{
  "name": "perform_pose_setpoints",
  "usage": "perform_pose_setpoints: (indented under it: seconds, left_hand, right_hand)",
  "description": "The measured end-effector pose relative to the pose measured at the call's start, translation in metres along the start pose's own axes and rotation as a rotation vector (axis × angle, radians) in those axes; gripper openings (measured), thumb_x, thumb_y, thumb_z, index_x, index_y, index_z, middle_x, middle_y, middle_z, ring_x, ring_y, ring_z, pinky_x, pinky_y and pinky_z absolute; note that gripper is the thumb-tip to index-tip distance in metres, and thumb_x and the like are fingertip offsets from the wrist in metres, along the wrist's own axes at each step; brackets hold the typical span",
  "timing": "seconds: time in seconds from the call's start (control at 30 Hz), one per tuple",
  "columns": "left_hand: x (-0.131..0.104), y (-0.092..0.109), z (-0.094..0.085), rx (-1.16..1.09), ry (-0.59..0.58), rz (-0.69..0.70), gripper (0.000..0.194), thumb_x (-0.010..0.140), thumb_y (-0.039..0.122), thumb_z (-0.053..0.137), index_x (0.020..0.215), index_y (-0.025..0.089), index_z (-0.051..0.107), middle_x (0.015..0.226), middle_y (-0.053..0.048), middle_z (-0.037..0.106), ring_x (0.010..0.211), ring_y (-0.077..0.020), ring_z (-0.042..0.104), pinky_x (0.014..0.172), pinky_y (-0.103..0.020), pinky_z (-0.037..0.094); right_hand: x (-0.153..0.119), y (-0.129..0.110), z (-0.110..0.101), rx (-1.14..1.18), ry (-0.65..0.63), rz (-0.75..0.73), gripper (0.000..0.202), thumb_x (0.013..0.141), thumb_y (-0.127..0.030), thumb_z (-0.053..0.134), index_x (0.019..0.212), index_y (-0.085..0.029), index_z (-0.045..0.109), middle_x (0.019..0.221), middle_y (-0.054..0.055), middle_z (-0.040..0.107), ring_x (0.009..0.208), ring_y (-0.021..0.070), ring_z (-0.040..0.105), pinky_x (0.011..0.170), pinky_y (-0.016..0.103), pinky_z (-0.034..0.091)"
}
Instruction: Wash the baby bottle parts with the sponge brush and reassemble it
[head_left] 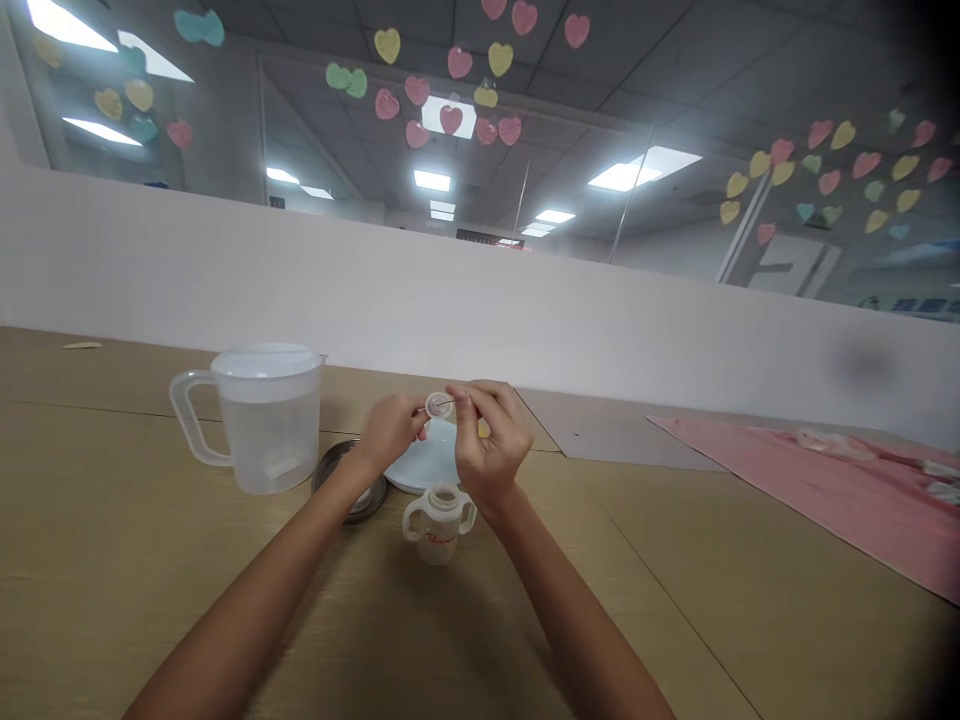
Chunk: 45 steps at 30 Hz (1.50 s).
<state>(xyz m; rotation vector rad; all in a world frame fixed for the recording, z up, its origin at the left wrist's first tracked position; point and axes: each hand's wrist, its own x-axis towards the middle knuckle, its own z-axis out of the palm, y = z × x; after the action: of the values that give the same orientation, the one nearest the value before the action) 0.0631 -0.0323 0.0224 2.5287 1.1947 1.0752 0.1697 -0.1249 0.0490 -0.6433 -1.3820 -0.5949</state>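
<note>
My left hand (393,430) is closed, pinching a small round translucent bottle cap (439,405) by its edge. My right hand (491,435) is just to its right, with thumb and fingers pinched on a thin dark stick-like piece (450,402) that reaches over the cap. Whether the stick goes into the cap cannot be made out. Below both hands an uncapped baby bottle (437,540) with two side handles and red print stands upright on the table. Behind it lies a pale blue-white plate (420,468), partly hidden by my hands.
A clear plastic pitcher (274,430) with a lid and a handle stands at the left. A dark round metal dish (366,507) is partly behind my left forearm. At the right a pink mat (817,490) bears crumpled clear plastic. A white wall (450,320) borders the wooden table.
</note>
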Motion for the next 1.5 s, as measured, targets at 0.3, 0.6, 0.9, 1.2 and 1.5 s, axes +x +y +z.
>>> perform_pose_setpoints:
  seconds: [0.3, 0.6, 0.9, 1.2, 1.5]
  left_hand:
    - [-0.003, -0.007, 0.008, 0.363, -0.112, -0.087, 0.039, 0.092, 0.033, 0.034, 0.088, 0.017, 0.069, 0.08, -0.01, 0.07, 0.076, -0.0223, 0.063, 0.062, -0.027, 0.038]
    - [-0.001, -0.024, 0.038, 0.514, -0.236, -0.066, 0.032, 0.088, 0.015, 0.039, 0.088, 0.009, 0.07, 0.101, -0.019, 0.061, 0.089, -0.0267, 0.061, 0.072, -0.034, 0.045]
    - [-0.007, -0.037, 0.049, 0.421, -0.411, 0.042, 0.024, 0.082, 0.009, 0.048, 0.088, 0.01, 0.071, 0.098, -0.018, 0.065, 0.095, -0.0253, 0.059, 0.081, -0.034, 0.043]
    - [-0.004, -0.046, 0.054, 0.151, -0.467, 0.076, 0.027, 0.084, 0.025, 0.046, 0.089, 0.018, 0.072, 0.09, -0.006, 0.071, 0.082, -0.0171, 0.062, 0.074, -0.023, 0.044]
    - [0.006, -0.015, 0.014, -0.109, -0.235, 0.122, 0.038, 0.091, 0.037, 0.035, 0.094, 0.014, 0.065, 0.091, -0.006, 0.068, 0.083, -0.0175, 0.059, 0.075, -0.027, 0.043]
  right_hand:
    - [0.012, -0.027, -0.023, 0.01, 0.205, -0.173, 0.018, 0.09, -0.015, 0.048, 0.094, -0.023, 0.064, 0.083, 0.003, 0.061, 0.072, 0.0125, 0.06, 0.064, 0.028, 0.052]
    - [-0.015, 0.043, 0.009, 0.068, 0.147, 0.369, 0.026, 0.093, -0.032, 0.043, 0.092, -0.016, 0.064, 0.09, 0.005, 0.059, 0.061, 0.0085, 0.055, 0.053, 0.023, 0.05]
    - [-0.061, 0.099, 0.017, -0.125, -0.159, 0.64, 0.037, 0.09, -0.037, 0.038, 0.096, -0.013, 0.066, 0.079, 0.006, 0.063, 0.07, 0.0143, 0.058, 0.068, 0.026, 0.047]
    - [-0.096, 0.129, 0.012, -0.429, -0.509, 0.751, 0.039, 0.084, -0.013, 0.034, 0.113, -0.012, 0.06, 0.085, 0.008, 0.067, 0.083, 0.0166, 0.06, 0.08, 0.027, 0.044]
    - [-0.051, 0.098, 0.01, -0.244, -0.518, 0.79, 0.041, 0.093, -0.037, 0.035, 0.123, -0.013, 0.051, 0.11, 0.013, 0.063, 0.103, 0.0196, 0.058, 0.09, 0.033, 0.042]
